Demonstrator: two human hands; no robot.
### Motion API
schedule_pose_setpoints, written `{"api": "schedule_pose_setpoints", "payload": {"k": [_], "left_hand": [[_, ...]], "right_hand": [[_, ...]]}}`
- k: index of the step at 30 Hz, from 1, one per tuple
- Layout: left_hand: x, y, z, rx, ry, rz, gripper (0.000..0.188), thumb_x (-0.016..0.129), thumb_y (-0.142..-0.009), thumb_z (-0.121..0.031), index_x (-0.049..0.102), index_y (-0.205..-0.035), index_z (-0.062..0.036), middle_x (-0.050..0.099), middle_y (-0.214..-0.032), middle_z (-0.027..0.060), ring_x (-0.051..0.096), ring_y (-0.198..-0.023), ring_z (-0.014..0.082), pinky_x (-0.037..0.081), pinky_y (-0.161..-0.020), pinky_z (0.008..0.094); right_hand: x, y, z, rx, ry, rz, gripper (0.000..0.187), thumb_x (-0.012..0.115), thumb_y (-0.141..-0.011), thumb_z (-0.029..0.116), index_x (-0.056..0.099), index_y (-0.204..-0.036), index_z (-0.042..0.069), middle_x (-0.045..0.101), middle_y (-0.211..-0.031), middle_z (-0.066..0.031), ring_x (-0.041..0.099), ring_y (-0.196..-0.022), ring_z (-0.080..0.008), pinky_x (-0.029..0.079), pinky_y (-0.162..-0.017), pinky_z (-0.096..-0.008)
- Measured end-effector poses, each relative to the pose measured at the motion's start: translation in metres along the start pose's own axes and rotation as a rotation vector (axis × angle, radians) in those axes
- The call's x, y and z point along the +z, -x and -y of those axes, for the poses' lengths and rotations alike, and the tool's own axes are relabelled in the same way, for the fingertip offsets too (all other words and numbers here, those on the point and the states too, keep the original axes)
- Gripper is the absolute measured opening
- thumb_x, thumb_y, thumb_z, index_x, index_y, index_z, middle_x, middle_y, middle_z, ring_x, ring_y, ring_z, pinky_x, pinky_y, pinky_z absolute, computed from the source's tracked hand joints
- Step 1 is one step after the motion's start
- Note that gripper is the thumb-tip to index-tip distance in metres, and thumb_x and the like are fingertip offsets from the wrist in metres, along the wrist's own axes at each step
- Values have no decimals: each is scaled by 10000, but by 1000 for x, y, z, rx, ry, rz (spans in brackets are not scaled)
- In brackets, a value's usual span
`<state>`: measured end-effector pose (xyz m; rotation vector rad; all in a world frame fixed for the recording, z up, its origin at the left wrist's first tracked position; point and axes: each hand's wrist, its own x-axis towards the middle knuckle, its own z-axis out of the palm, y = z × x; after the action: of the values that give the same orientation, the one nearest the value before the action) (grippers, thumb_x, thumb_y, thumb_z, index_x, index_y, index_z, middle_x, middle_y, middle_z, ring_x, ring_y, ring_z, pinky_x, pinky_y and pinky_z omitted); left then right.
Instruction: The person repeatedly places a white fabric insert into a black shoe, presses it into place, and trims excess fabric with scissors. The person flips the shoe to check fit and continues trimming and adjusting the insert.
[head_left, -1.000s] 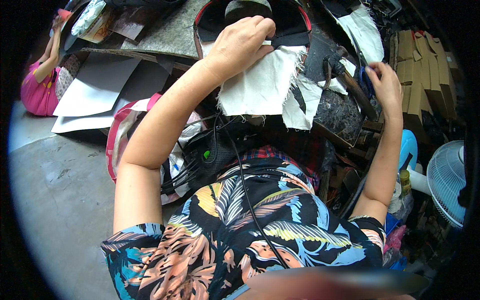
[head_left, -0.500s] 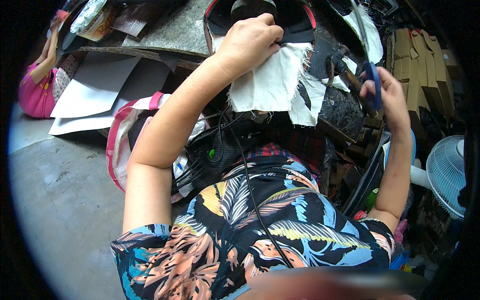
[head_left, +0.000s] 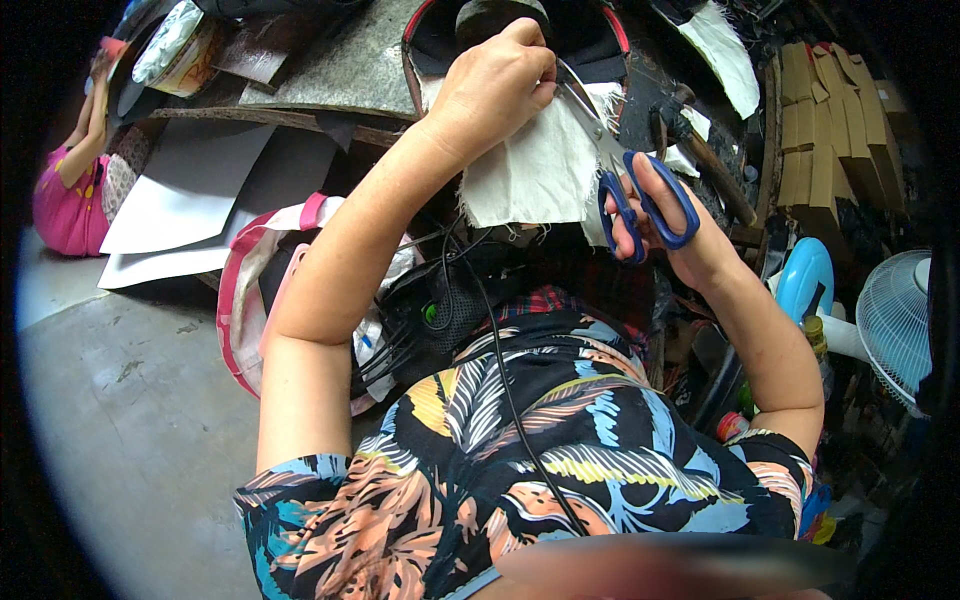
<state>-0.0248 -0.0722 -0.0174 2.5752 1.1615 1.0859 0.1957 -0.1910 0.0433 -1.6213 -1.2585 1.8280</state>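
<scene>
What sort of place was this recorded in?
Probably a small, cluttered workshop: the right hand holds blue-handled scissors at a frayed white cloth, a wooden-handled tool lies nearby, and cardboard is stacked at the right.

Only print seen: reddish letters [head_left: 202, 72] on side of round pale tub [head_left: 170, 78], upper L of view, too sm & blurred to read

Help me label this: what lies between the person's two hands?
Between the left hand and right hand, the head view shows scissor blades and white cloth.
</scene>
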Motion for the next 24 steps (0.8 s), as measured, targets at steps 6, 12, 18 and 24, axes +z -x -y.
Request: {"api": "schedule_pose_setpoints", "payload": {"k": [6,12,18,24], "left_hand": [[4,1,3,43,-27,-24,82,719,-804,-127,720,-809,-45,621,-963,107,677,-891,279,567,-784,386],[-3,-3,-3,56,-44,-2,95,711,-764,-139,724,-802,-53,620,-949,94,666,-882,285,561,-769,392],[-32,3,-7,198,180,103,220,666,-875,-179,632,-766,9,562,-808,129,609,-762,314,491,-710,393],[-9,-4,-7,-8,155,-33,387,645,-949,-175,559,-1293,-20,603,-1194,173,622,-1126,352,492,-1003,387]], "right_hand": [[11,0,-2,7,-35,-66,628,476,-969,685,637,-953,78,607,-603,-17,567,-552,-99,395,-554,-220],[13,-7,-12,-23,-57,-98,551,509,-1008,585,632,-909,56,571,-576,-3,525,-498,-77,381,-515,-205],[-9,-1,-15,-261,26,-33,508,557,-1002,541,629,-906,47,563,-587,2,509,-477,-67,369,-488,-198],[-116,-13,3,-320,587,-505,421,705,-915,500,692,-894,80,579,-612,35,545,-528,-52,372,-507,-213]]}}
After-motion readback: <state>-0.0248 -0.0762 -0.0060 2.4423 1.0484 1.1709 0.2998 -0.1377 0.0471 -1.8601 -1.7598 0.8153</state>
